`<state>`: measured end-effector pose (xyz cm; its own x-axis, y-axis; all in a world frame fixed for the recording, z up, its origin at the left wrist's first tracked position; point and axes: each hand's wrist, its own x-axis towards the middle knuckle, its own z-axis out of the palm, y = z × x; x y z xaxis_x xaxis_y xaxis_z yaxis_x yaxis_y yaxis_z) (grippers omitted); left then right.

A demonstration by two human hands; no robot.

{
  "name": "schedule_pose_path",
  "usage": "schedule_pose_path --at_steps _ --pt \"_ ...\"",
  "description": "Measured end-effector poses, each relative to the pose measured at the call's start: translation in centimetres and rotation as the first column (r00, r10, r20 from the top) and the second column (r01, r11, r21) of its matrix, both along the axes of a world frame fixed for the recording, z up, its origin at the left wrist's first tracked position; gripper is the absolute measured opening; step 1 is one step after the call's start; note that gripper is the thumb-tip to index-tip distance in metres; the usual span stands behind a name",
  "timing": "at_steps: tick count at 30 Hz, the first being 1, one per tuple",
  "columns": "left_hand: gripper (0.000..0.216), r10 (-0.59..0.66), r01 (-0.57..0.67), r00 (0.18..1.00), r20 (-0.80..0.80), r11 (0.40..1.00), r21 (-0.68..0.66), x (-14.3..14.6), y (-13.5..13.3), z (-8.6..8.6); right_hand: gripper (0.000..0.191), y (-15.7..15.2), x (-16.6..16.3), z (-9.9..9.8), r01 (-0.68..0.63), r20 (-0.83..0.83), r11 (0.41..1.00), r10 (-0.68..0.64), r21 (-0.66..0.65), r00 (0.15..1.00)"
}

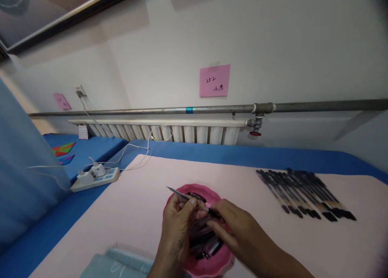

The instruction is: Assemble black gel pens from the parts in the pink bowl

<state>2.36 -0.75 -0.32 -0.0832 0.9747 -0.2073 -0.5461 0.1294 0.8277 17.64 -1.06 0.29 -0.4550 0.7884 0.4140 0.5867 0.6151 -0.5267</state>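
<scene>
Above a pink scalloped bowl (pixel 222 260), my two hands hold one thin pen (pixel 182 194) between them. Its pointed tip faces up and to the left, and a dark part sits at the other end. My left hand (pixel 178 217) pinches the clear barrel with thumb and fingers. Closed round the dark end is my right hand (pixel 232 221). Black caps and other pen parts (pixel 212 245) lie loose in the bowl, partly hidden beneath the hands.
Several black-capped pens (pixel 303 193) lie in a row on the pink sheet (pixel 121 213) at the right. A power strip (pixel 97 179) with white plugs is at the left. Folded light-blue cloth (pixel 118 264) lies in front. Behind run a radiator (pixel 184 132) and a pipe (pixel 151 110).
</scene>
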Motion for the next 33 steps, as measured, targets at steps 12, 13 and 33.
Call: schedule_pose_path --at_steps 12,13,33 --pt "0.028 0.216 -0.196 0.935 -0.280 0.976 0.099 -3.6 1.6 0.3 0.011 1.3 2.2 -0.1 0.298 0.172 0.953 -0.285 -0.056 0.943" --pt "0.029 0.246 -0.219 0.907 -0.343 0.969 0.116 -4.2 1.8 0.2 0.014 1.6 2.6 -0.2 0.338 0.190 0.933 -0.312 -0.122 0.931" --pt "0.035 0.094 -0.117 0.963 -0.252 0.990 -0.078 -5.2 2.2 -0.1 0.036 4.2 4.7 -2.1 0.357 0.144 0.921 -0.336 -0.158 0.931"
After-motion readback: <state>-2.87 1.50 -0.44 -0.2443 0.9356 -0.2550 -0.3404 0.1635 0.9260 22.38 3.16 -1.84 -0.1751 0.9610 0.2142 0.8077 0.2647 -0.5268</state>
